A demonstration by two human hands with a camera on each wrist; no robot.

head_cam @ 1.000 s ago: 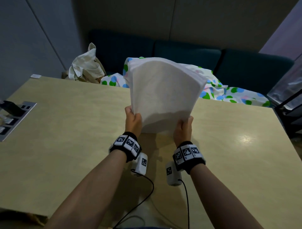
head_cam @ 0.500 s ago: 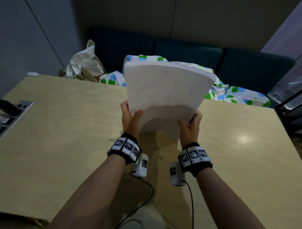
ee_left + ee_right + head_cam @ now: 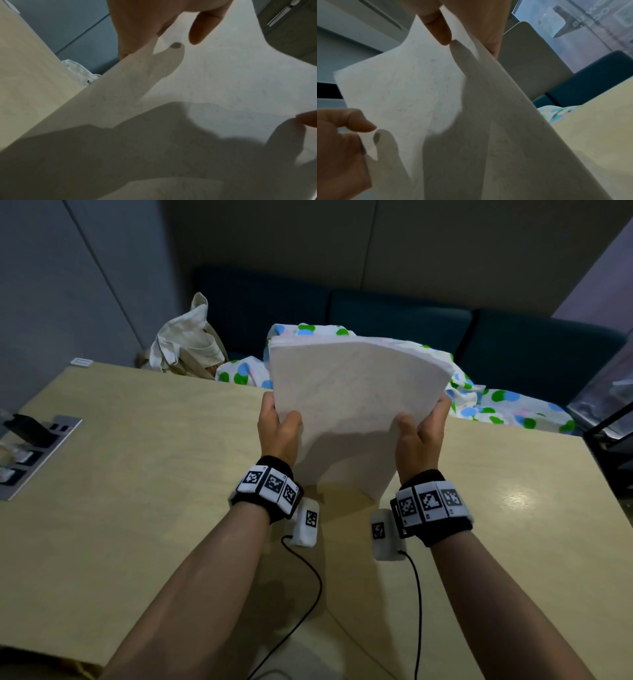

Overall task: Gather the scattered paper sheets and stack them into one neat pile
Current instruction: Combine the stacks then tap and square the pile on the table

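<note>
Stack of paper sheets held upright over the middle of the desk, lower corner at 6 o'clock touching or just above the surface, cannot tell which. Left hand at the stack's 9 o'clock edge, right hand at 3 o'clock; fingers of both clamped on the paper, thumbs in front. Spotted cloth beyond the desk's far edge at 12 o'clock.
</note>
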